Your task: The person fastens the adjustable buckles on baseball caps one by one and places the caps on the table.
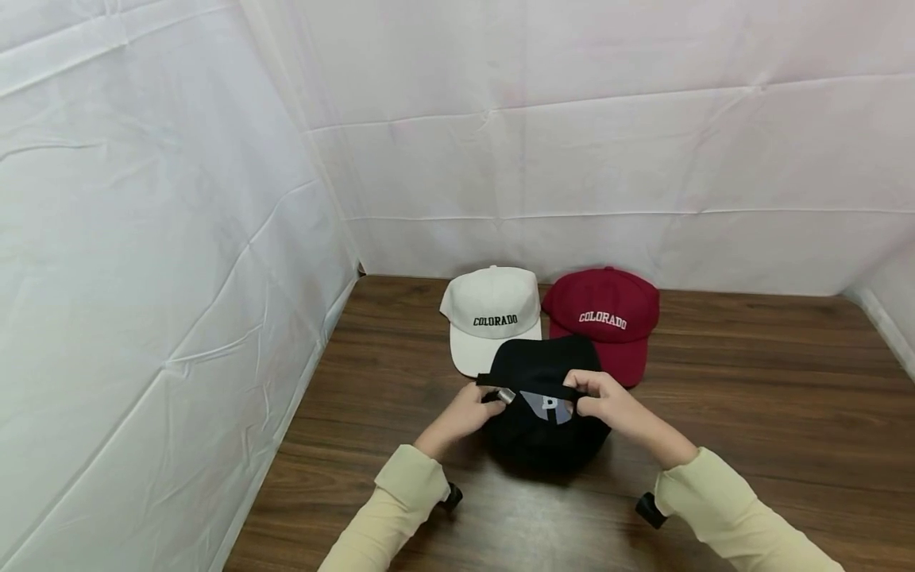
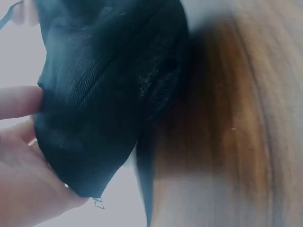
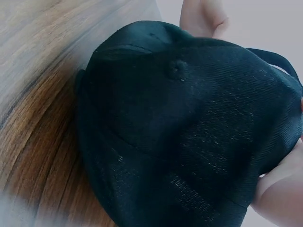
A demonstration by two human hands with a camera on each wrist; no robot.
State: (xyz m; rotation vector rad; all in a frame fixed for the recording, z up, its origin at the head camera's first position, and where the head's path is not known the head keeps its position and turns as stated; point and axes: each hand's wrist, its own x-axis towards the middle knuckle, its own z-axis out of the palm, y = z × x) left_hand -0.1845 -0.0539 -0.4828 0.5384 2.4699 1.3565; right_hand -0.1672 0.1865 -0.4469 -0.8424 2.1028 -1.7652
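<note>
Both hands hold a black baseball cap (image 1: 546,361) by its back edge, low over the table. My left hand (image 1: 461,409) pinches the left side near a small metal buckle (image 1: 506,396). On the other side, my right hand (image 1: 604,401) grips the strap end between thumb and fingers. A grey label with a white letter (image 1: 549,405) shows inside the cap. The left wrist view has the dark cloth (image 2: 104,94) against the thumb and fingers. Seen from the right wrist, the crown (image 3: 156,118) faces the camera and hides part of the right hand (image 3: 279,189).
Just behind the black cap lie a white cap (image 1: 493,298) and a dark red cap (image 1: 608,294), both lettered COLORADO. They sit at the back of the wooden table (image 1: 750,381), close to the white cloth wall (image 1: 572,159). Another cloth (image 1: 179,278) hangs along the left side.
</note>
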